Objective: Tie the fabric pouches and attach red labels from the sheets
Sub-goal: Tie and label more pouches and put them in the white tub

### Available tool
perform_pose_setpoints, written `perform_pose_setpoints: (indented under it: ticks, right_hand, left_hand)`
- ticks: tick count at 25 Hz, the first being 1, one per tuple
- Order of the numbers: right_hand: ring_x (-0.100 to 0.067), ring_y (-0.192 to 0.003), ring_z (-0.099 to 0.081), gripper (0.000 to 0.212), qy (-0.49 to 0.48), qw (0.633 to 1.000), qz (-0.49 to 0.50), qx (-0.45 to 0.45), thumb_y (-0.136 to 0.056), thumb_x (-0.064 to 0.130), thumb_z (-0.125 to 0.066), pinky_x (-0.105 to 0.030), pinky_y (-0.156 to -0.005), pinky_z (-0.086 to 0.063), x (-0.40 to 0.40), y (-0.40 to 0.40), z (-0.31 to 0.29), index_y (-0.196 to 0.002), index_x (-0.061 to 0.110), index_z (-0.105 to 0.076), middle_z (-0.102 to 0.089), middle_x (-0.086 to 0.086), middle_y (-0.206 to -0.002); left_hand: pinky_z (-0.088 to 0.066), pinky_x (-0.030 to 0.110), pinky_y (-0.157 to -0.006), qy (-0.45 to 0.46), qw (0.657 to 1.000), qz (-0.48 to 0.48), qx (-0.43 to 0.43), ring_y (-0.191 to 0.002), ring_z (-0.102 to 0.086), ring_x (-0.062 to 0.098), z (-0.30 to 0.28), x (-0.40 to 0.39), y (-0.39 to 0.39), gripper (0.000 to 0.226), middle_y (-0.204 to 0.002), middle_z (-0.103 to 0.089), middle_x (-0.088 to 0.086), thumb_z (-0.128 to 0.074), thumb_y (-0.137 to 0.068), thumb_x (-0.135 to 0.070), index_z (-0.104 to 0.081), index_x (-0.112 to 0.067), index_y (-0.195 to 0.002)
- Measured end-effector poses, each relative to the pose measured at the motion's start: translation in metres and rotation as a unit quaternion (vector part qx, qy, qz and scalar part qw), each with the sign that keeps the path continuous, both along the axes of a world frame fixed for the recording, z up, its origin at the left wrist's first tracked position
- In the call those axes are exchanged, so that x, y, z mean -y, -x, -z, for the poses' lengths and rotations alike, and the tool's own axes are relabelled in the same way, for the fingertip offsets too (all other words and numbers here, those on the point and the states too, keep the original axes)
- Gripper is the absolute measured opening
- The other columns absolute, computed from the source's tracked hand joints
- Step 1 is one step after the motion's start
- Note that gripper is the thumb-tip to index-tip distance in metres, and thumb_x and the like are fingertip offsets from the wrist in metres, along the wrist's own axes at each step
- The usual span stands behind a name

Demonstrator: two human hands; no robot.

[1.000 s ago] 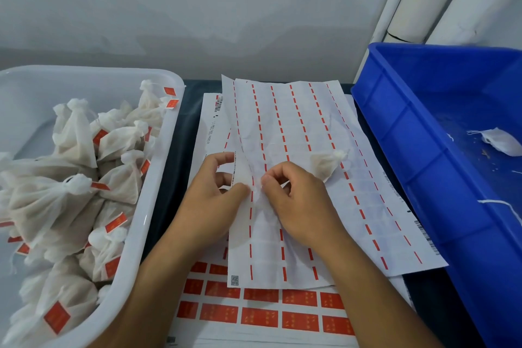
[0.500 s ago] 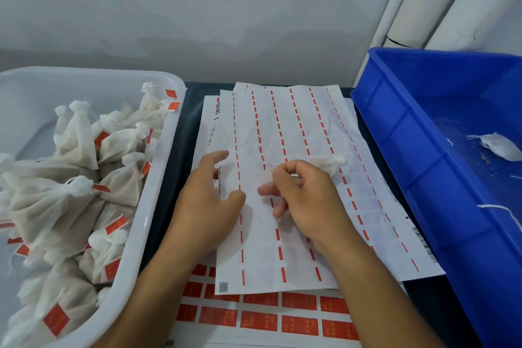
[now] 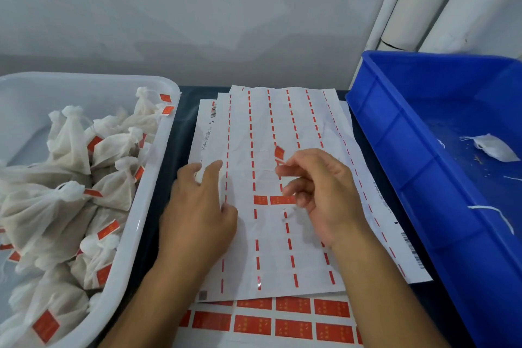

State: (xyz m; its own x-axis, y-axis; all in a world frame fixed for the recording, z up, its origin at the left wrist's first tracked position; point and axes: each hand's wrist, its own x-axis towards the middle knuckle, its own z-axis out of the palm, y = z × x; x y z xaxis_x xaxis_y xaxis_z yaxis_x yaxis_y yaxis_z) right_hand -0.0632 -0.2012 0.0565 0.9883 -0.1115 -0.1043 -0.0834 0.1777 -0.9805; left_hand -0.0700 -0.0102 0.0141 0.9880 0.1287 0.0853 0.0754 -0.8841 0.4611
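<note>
A blue bin [image 3: 401, 150] sits right, a white tub [image 3: 147, 206] of tied pouches [image 3: 67, 206] left. Between them, the left hand [image 3: 197, 212] lies flat on the label sheet [image 3: 268, 234]. The right hand [image 3: 324, 195] pinches a red label [image 3: 279, 152]

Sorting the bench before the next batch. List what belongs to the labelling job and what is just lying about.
Job:
right hand pinching red label
left hand pressing label sheet
labelled pouches in white tub
full label sheet

Lying about:
blue crate
loose pouch
string
pipes
</note>
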Motion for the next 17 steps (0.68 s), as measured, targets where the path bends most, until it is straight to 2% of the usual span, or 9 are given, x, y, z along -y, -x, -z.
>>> perform_pose_setpoints:
  ticks: [2, 4, 6, 8, 11, 13, 15, 17]
  right_hand:
    - [-0.014, -0.062, -0.071, 0.016, 0.007, 0.998, 0.052, 0.016, -0.099, 0.027, -0.067, -0.018, -0.051, -0.051, 0.005, -0.002, 0.0, -0.085, 0.021, -0.074, -0.078, -0.002, -0.086]
    - [-0.016, -0.067, -0.074, 0.008, 0.065, 0.992, 0.097, 0.056, -0.096, 0.026, -0.071, -0.017, -0.055, -0.054, 0.01, -0.004, 0.003, -0.091, 0.021, -0.069, -0.077, 0.003, -0.084]
    - [-0.017, -0.071, -0.076, 0.01, 0.074, 0.985, 0.124, 0.092, -0.093, 0.027, -0.074, -0.018, -0.057, -0.056, 0.015, -0.005, 0.003, -0.096, 0.023, -0.066, -0.077, 0.003, -0.087]
    - [-0.019, -0.07, -0.076, 0.017, 0.026, 0.978, 0.172, 0.112, -0.09, 0.025, -0.076, -0.019, -0.056, -0.055, 0.022, -0.007, 0.002, -0.1, 0.023, -0.062, -0.076, 0.001, -0.09]
    - [-0.014, -0.066, -0.072, 0.021, -0.05, 0.949, 0.284, 0.126, -0.087, 0.02, -0.077, -0.019, -0.052, -0.05, 0.033, -0.012, 0.001, -0.098, 0.023, -0.06, -0.075, 0.002, -0.085]
    - [-0.011, -0.065, -0.071, 0.021, -0.056, 0.933, 0.331, 0.133, -0.087, 0.019, -0.076, -0.019, -0.051, -0.049, 0.037, -0.013, 0.002, -0.098, 0.025, -0.059, -0.075, 0.006, -0.085]
    - [-0.01, -0.065, -0.071, 0.022, -0.056, 0.923, 0.353, 0.145, -0.088, 0.018, -0.075, -0.018, -0.051, -0.049, 0.038, -0.013, 0.003, -0.099, 0.026, -0.058, -0.076, 0.01, -0.085]
    - [-0.009, -0.064, -0.07, 0.021, -0.055, 0.918, 0.361, 0.152, -0.089, 0.018, -0.074, -0.018, -0.051, -0.05, 0.038, -0.013, 0.002, -0.098, 0.026, -0.057, -0.075, 0.012, -0.084]
  left_hand:
    - [-0.048, 0.039, -0.105, -0.012, 0.999, 0.015, 0.046, -0.139, -0.044, 0.018, -0.003, 0.01, 0.001, 0.071, -0.16, -0.028, -0.008, -0.067, -0.092, -0.043, -0.03, -0.044, -0.152]
    - [-0.045, 0.041, -0.109, -0.013, 0.998, 0.038, 0.045, -0.142, -0.041, 0.018, -0.009, 0.024, -0.003, 0.066, -0.158, -0.034, -0.01, -0.063, -0.093, -0.048, -0.029, -0.046, -0.15]
    - [-0.045, 0.044, -0.109, -0.041, 0.997, 0.071, -0.004, -0.139, -0.045, 0.019, -0.015, 0.037, -0.011, 0.065, -0.156, -0.041, -0.009, -0.058, -0.096, -0.054, -0.025, -0.046, -0.151]
    - [-0.049, 0.045, -0.104, -0.091, 0.988, 0.12, -0.043, -0.131, -0.051, 0.022, -0.021, 0.053, -0.023, 0.065, -0.149, -0.05, -0.006, -0.056, -0.097, -0.055, -0.025, -0.042, -0.152]
    - [-0.05, 0.043, -0.096, -0.098, 0.98, 0.173, 0.018, -0.122, -0.056, 0.024, -0.027, 0.091, -0.037, 0.058, -0.139, -0.058, -0.001, -0.055, -0.097, -0.055, -0.035, -0.035, -0.147]
    - [-0.05, 0.042, -0.095, -0.077, 0.978, 0.183, 0.067, -0.121, -0.056, 0.025, -0.028, 0.118, -0.045, 0.058, -0.137, -0.059, 0.0, -0.056, -0.095, -0.06, -0.039, -0.034, -0.144]
    - [-0.049, 0.042, -0.099, -0.068, 0.978, 0.189, 0.059, -0.123, -0.056, 0.024, -0.025, 0.137, -0.055, 0.062, -0.139, -0.058, -0.001, -0.058, -0.092, -0.064, -0.04, -0.035, -0.143]
    - [-0.049, 0.039, -0.099, -0.068, 0.977, 0.195, 0.044, -0.119, -0.057, 0.022, -0.019, 0.146, -0.063, 0.056, -0.137, -0.061, -0.002, -0.06, -0.094, -0.06, -0.045, -0.034, -0.141]
